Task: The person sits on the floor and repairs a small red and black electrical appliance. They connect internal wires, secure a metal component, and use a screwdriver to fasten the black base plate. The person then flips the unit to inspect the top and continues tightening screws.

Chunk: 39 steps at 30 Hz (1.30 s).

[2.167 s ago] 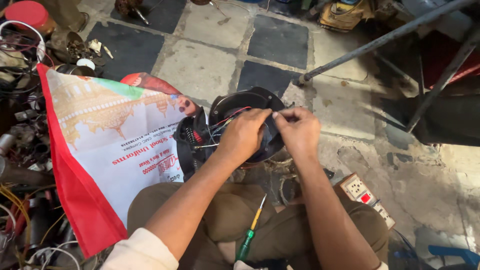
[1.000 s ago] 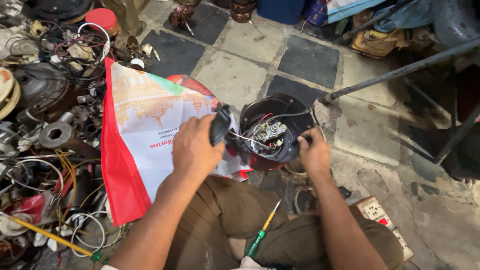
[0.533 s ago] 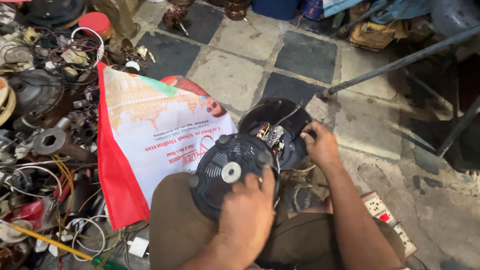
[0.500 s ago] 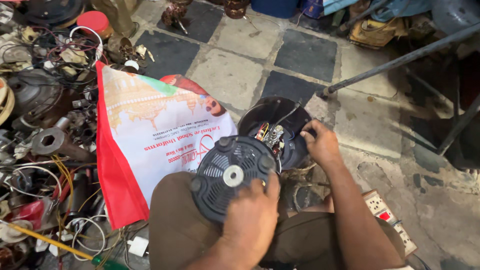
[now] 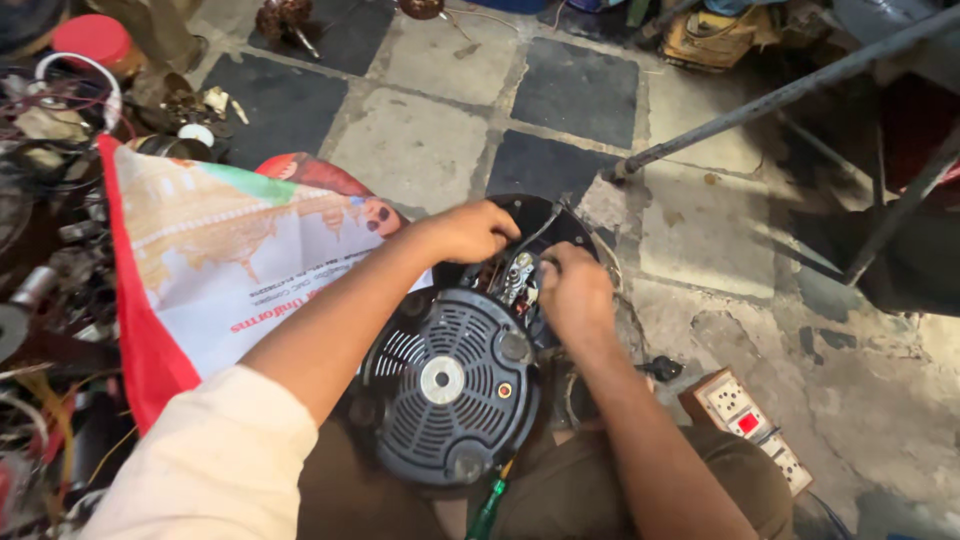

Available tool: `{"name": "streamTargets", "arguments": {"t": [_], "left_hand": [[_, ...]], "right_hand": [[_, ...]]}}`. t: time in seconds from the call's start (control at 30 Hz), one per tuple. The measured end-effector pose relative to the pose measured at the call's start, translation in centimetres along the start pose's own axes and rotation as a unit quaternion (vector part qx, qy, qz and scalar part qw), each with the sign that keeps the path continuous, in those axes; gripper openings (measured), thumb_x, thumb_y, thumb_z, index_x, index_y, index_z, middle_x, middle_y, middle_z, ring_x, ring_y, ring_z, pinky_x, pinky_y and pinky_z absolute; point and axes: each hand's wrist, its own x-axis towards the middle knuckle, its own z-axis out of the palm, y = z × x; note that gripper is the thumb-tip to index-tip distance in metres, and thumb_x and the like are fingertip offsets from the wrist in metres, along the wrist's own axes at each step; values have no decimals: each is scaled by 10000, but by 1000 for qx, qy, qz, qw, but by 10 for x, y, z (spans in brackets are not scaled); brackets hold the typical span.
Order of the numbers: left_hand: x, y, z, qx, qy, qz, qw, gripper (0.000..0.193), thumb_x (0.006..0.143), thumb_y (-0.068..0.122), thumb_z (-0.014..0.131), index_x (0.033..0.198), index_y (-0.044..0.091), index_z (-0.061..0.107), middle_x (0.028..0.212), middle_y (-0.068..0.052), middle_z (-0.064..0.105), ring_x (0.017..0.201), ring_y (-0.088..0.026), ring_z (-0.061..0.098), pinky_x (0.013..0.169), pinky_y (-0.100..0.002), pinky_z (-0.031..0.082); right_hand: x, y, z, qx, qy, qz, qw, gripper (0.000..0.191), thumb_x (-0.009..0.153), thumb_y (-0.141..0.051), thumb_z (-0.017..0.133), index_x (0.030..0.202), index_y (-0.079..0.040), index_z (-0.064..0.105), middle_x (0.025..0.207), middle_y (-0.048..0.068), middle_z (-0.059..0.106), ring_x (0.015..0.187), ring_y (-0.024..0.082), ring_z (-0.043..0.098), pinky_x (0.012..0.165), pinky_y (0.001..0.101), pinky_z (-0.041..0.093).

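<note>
Hands meet over an opened appliance on the tiled floor in front of you. Your left hand (image 5: 468,230) reaches in from the left, its fingers curled down onto the rim of a round black housing (image 5: 545,215) — whether they pinch anything you cannot tell from here. Your right hand (image 5: 572,290) rests just beside it, fingers bent and closed around the small metal parts and wires (image 5: 515,280) that sit inside the housing; the housing is open on top, and those parts and a dark wire looping over its edge are all that shows within. Touching the housing on the near side, a round black vented cover (image 5: 447,385) lies across your lap, flat side up, with a pale hub at its centre and a small red dot near it. A green-handled screwdriver (image 5: 487,515) pokes out below the cover, between your knees. To your left a printed plastic bag (image 5: 215,270), red at the edges, is spread over the floor, and beyond it a heap of wires and scrap metal (image 5: 50,230) crowds the corner, with a red lid (image 5: 92,40) at the top. To your right, near your knee, lies a wooden switchboard with sockets (image 5: 745,425).
</note>
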Motion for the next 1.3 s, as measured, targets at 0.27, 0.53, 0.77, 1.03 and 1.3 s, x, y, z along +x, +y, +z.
{"name": "streamTargets", "arguments": {"t": [0.27,0.53,0.77,1.03,1.3], "left_hand": [[59,-60,72,-132,-64,-72,987,275,943,196,602,1155,111,756,1099,-160,771,1025,-280,727,919,-391,534],[57,-55,70,-148,-68,-106,981,238,954,233,626,1083,104,779,987,-165,790,935,-286,747,867,-405,554],[61,-61,71,-87,-42,-119,988,228,927,257,664,1052,119,795,1010,-168,764,951,-298,736,882,-406,546],[66,-67,79,-107,-35,-110,988,228,890,211,664,1062,145,798,1037,-137,774,979,-271,741,898,-390,551],[65,-63,72,-96,-54,-99,989,219,896,233,644,1011,138,806,1000,-147,773,936,-278,742,870,-392,553]], "right_hand": [[26,21,50,-82,-91,134,983,175,928,-147,608,1030,-9,641,905,323,692,903,512,675,821,592,522],[38,38,67,-113,-148,165,968,274,924,-176,561,1125,-10,647,948,339,690,939,513,678,858,591,524],[38,37,68,-93,-151,160,971,278,944,-220,572,1112,-35,693,976,335,686,978,507,662,904,581,504],[40,39,65,-76,-171,141,972,271,945,-208,575,1116,-36,697,996,324,688,997,496,662,906,563,513],[37,35,62,-66,-123,132,981,230,923,-188,599,1038,-52,743,921,311,683,924,485,676,851,548,534]]}}
